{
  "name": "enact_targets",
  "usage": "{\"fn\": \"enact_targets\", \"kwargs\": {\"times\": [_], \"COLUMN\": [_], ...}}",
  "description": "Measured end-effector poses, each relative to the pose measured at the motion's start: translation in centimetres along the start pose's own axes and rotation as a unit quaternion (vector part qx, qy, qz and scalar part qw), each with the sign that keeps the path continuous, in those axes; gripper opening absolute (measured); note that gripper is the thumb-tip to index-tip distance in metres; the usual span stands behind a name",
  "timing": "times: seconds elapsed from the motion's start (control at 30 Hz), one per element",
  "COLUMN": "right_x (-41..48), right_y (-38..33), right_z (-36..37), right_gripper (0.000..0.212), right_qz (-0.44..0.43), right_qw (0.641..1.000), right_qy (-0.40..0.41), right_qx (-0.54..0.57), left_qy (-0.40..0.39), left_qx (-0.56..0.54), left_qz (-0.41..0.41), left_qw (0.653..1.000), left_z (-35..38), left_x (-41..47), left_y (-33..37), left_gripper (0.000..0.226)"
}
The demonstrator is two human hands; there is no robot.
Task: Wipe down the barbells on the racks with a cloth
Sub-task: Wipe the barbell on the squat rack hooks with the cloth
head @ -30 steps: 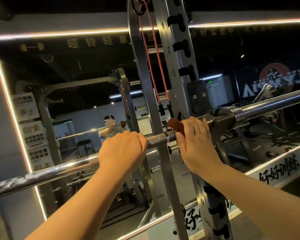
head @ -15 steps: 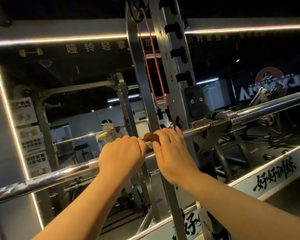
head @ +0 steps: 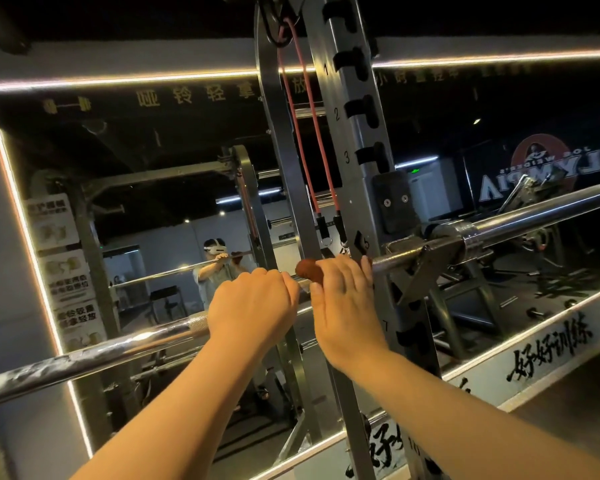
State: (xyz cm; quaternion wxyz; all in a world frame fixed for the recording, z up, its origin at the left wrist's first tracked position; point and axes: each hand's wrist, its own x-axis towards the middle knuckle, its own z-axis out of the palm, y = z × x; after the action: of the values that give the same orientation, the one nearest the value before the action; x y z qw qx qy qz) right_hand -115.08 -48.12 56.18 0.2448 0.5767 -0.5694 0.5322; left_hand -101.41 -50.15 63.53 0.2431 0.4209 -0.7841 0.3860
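— From the head camera, where is the barbell?
— The barbell (head: 125, 346) lies across the rack (head: 361, 126), seated in its hook on the right, in front of a mirror (head: 153, 150).
— And each grip?
— The left grip (head: 253, 303) curls over the bar. The right grip (head: 343, 299), just beside it, holds a brown cloth (head: 309, 270) against the bar, with the cloth showing on both sides of it.
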Motion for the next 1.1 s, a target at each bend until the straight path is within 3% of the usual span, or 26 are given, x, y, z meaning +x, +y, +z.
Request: {"fn": "enact_targets", "kwargs": {"times": [0.13,0.3,0.4,0.57,0.7,0.77,0.87,0.93,1.1], "right_x": [0.7,1.3,1.0,-0.3,0.6,1.1,1.8,1.9,1.5], "right_y": [3.1,4.5,2.4,-3.2,-1.9,0.2,0.8,-1.0,-2.1], "right_z": [-2.5,-3.6,-2.4,0.0,-0.8,-1.6,-2.6,-2.1,-1.9], "right_gripper": [0.041,0.041,0.041,0.042,0.045,0.04,0.039,0.037,0.033], "right_qz": [-0.054,0.093,0.128,0.025,-0.068,-0.054,0.064,0.097,-0.032], "right_qw": [0.995,0.996,0.99,0.999,0.995,0.996,0.998,0.995,0.995], "right_qy": [-0.059,0.015,0.049,-0.008,-0.068,-0.062,-0.003,0.003,-0.084], "right_qx": [-0.058,0.001,0.041,0.044,-0.011,-0.023,0.007,-0.007,-0.04], "left_qy": [-0.01,-0.032,-0.049,-0.06,-0.049,-0.048,-0.037,-0.036,-0.055], "left_qx": [0.008,0.026,0.045,0.038,0.071,0.071,0.062,0.052,0.049], "left_qz": [0.037,0.033,0.005,-0.028,-0.014,-0.001,-0.003,-0.01,0.004], "left_qw": [0.999,0.999,0.998,0.997,0.996,0.996,0.997,0.998,0.997], "left_z": [-0.1,-0.1,-0.2,-0.5,0.0,0.0,0.0,-0.1,-0.2], "left_x": [-0.2,-2.0,-2.8,-2.9,-3.0,-3.1,-3.3,-3.3,-3.1], "left_y": [-0.4,-2.9,-5.5,-5.3,-5.3,-5.5,-5.4,-5.4,-6.1], "left_gripper": [0.023,0.016,0.023,0.033,0.026,0.025,0.025,0.025,0.027]}}
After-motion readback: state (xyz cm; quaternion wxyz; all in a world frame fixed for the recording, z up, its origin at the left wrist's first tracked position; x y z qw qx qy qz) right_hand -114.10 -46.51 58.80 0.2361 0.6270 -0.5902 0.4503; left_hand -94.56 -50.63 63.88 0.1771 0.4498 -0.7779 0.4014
